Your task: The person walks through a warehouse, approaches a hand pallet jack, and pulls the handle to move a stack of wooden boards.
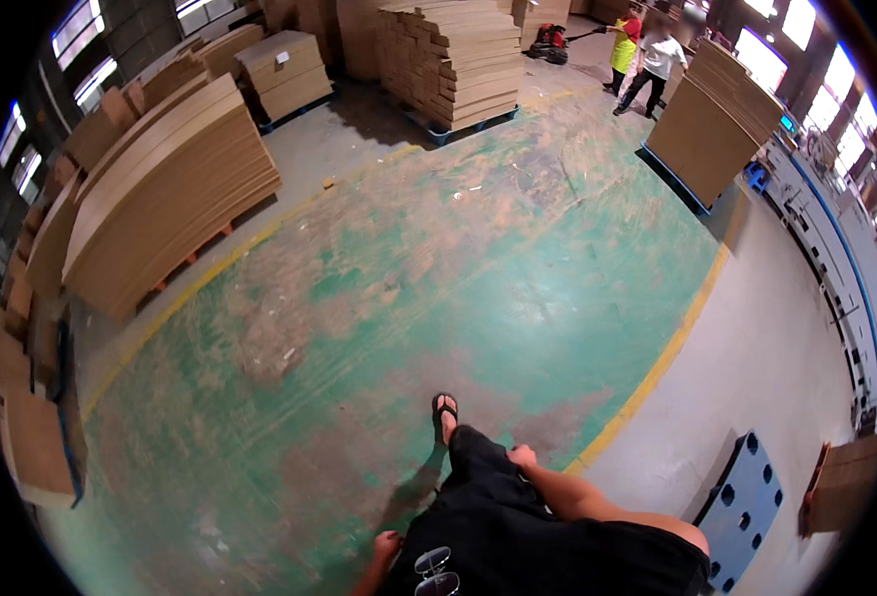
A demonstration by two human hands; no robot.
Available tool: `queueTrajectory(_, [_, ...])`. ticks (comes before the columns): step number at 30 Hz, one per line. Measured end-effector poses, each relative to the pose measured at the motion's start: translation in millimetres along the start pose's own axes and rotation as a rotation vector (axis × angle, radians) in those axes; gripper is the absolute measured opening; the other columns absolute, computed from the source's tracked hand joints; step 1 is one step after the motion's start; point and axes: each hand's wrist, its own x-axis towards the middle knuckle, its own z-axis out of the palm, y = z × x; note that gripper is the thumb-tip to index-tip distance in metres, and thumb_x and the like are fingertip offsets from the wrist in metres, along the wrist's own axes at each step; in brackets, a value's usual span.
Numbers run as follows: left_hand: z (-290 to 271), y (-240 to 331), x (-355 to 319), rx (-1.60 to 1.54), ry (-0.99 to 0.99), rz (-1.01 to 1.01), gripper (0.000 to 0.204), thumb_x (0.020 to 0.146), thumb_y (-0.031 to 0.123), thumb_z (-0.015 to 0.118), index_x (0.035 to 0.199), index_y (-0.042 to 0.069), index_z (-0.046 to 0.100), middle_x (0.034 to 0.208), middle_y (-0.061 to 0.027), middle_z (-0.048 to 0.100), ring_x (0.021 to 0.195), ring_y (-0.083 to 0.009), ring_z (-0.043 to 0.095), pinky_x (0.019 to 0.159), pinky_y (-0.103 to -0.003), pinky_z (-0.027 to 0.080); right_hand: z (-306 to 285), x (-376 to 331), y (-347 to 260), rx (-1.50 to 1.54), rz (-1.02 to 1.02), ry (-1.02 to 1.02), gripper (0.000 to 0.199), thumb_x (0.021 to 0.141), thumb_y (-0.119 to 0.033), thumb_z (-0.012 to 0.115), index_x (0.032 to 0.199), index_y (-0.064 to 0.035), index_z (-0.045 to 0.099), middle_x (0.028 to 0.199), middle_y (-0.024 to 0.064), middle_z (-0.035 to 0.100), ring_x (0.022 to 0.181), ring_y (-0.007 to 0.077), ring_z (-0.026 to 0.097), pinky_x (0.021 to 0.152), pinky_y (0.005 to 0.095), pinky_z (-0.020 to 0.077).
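My right hand (523, 457) hangs beside my black shorts (483, 462), its fingers curled in, with nothing seen in it. Lower down on the other side, my left hand (388, 543) is beside my black shirt (528, 546), also with curled fingers and no object showing. Eyeglasses (435, 571) hang at the front of the shirt. One foot in a black flip-flop (445, 412) is forward on the worn green floor (359, 397). The nearest object to my right arm is a blue plastic pallet (743, 512).
Stacked cardboard sheets (170, 189) line the left; another tall stack (453, 65) stands ahead. A cardboard stack (712, 124) on a pallet is at the far right, near two people (647, 60) and a red pallet jack (551, 44). A long machine (836, 238) runs along the right.
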Motion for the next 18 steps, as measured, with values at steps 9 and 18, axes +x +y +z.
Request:
queueTrajectory(9, [-125.3, 166.8, 157.3, -0.369, 0.175, -0.238, 0.022, 0.086, 0.016, 0.065, 0.106, 0.007, 0.067, 0.086, -0.0053, 0.068, 0.065, -0.0127, 0.06, 0.052, -0.029, 0.047, -23.9, 125.0, -119.7, -0.053, 0.002, -0.159, 0.053, 0.072, -0.047, 0.07, 0.104, -0.0049, 0.072, 0.11, 0.0201, 0.068, 0.11, 0.0347, 0.063, 0.093, 0.0414, 0.0488])
queueTrajectory(18, [-211.7, 363.3, 321.8, -0.368, 0.275, 0.035, 0.035, 0.088, 0.011, 0.064, 0.122, 0.005, 0.058, 0.094, -0.0061, 0.068, 0.077, -0.0122, 0.061, 0.063, -0.027, 0.048, -137.6, 257.7, -408.5, -0.027, -0.317, 0.062, 0.035, 0.076, -0.032, 0.06, 0.097, -0.0067, 0.072, 0.098, 0.02, 0.07, 0.096, 0.0382, 0.066, 0.086, 0.043, 0.0527])
